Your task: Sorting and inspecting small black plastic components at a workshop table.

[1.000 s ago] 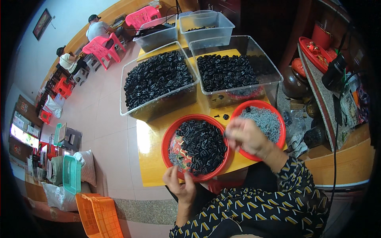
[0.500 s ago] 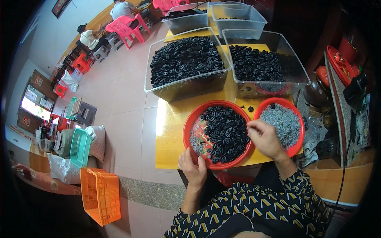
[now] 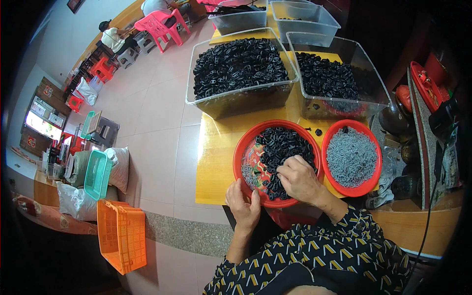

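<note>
A person in a black top patterned with yellow and white is sitting at a yellow table (image 3: 216,162), working over a red bowl (image 3: 246,147) that is holding a heap of small black parts (image 3: 285,147) and, along its left inner side, a patch of small grey pieces. The right hand (image 3: 300,179) is lying on the black parts at the near side of the red bowl, its fingers (image 3: 286,169) curled down into the heap; whether they are pinching a part cannot be told. The left hand (image 3: 243,206) is resting at the bowl's near rim, fingers loosely bent, thumb up against the rim, with nothing visibly held. Just to the right of the red bowl, touching it, a second red bowl (image 3: 371,147) is carrying a mound of fine grey pieces (image 3: 351,157). Beyond the red bowl, two clear plastic bins (image 3: 236,101) are standing side by side, both filled with black parts, and two more clear bins are sitting farther back. To the left of the table, on the tiled floor, an orange crate (image 3: 120,236) and a green basket (image 3: 97,174) are lying well apart from the bowl. Pink plastic chairs (image 3: 162,27) are standing far beyond.
</note>
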`<control>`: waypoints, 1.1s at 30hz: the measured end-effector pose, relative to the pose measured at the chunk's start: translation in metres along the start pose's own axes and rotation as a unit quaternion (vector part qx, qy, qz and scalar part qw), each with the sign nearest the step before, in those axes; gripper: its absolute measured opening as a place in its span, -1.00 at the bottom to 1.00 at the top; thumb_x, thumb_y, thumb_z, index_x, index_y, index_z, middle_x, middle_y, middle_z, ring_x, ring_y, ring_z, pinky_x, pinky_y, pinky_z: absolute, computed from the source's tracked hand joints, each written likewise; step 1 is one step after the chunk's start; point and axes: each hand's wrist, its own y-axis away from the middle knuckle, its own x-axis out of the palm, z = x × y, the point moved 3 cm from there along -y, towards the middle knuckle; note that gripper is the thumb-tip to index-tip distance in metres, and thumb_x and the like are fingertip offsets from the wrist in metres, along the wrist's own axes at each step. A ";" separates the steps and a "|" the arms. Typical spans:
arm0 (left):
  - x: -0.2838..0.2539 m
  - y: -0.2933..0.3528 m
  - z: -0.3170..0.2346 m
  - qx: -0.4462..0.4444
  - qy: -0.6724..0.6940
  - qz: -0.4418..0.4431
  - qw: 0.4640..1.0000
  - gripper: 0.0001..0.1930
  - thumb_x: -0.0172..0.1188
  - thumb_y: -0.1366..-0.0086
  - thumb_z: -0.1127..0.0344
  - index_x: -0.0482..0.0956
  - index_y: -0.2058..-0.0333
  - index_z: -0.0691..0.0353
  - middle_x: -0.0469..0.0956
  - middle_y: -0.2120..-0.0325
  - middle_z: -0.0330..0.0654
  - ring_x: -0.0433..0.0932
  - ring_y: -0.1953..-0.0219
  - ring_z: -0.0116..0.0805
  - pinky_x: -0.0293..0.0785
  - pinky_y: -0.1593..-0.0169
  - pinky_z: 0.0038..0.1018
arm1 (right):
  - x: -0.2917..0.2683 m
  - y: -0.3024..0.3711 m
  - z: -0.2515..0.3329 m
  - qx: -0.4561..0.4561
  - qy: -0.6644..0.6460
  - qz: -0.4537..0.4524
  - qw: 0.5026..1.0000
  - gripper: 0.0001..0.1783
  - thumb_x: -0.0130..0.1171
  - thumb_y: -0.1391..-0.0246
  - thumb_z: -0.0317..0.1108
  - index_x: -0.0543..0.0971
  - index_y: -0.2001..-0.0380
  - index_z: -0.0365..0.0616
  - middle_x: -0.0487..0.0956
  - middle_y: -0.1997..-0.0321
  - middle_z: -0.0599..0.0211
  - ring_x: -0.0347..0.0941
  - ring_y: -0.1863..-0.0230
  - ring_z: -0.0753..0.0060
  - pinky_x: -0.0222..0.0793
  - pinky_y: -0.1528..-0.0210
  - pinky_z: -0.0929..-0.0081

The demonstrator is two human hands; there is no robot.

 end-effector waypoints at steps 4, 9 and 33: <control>0.000 0.002 0.004 -0.004 0.008 0.009 1.000 -0.47 0.23 0.08 0.38 0.31 0.09 0.39 0.38 0.18 0.06 0.32 0.09 -0.03 0.17 0.01 -0.25 | 0.014 -0.012 0.007 -0.022 0.021 0.018 0.999 -0.93 0.07 0.23 -0.43 0.49 0.56 -0.15 0.35 0.52 0.27 0.28 0.37 0.24 0.25 0.32 0.36; 0.000 0.000 0.003 0.003 0.012 0.015 1.000 -0.46 0.24 0.07 0.36 0.31 0.08 0.39 0.37 0.18 0.07 0.32 0.09 -0.03 0.17 0.01 -0.25 | 0.028 -0.025 0.015 -0.046 0.075 0.056 0.995 -0.91 0.05 0.21 -0.38 0.50 0.56 -0.14 0.36 0.50 0.27 0.28 0.34 0.23 0.21 0.31 0.36; 0.025 -0.076 -0.024 0.211 -0.132 0.214 0.945 -0.88 0.18 0.21 0.36 0.50 0.59 0.16 0.41 0.49 -0.19 0.36 0.36 -0.18 0.21 0.26 -0.32 | -0.109 0.060 -0.053 0.157 0.117 -0.117 0.974 -0.83 0.15 0.29 -0.57 0.49 0.48 -0.26 0.40 0.48 0.20 0.31 0.37 0.15 0.27 0.32 0.33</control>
